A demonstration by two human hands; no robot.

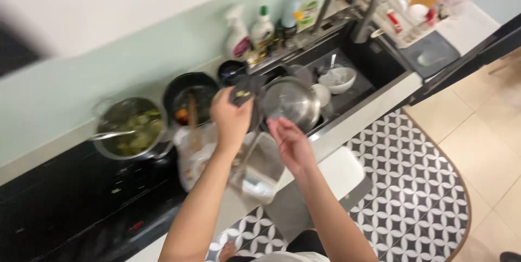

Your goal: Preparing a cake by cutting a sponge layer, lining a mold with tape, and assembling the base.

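While the left hand (232, 114) is closed around a dark sponge or cloth (242, 92) raised over the sink's edge, the right hand (290, 141) sits just below a stainless steel pot (291, 100), fingers bent at its rim; whether it truly grips the pot cannot be told through the blur. That pot tilts on its side at the left end of the black sink (355, 91), beside a white bowl (337, 79) lying deeper in the basin. On the counter (355, 114) below both hands stands a clear rectangular container (259, 169). To the left, on the black cooktop (65, 197), a steel pan of green vegetables (130, 127) and a black pan (190, 98) with a wooden utensil sit side by side. Spray and detergent bottles (249, 34) line the wall behind the sink, and a dish rack (404, 7) stands at its far end.
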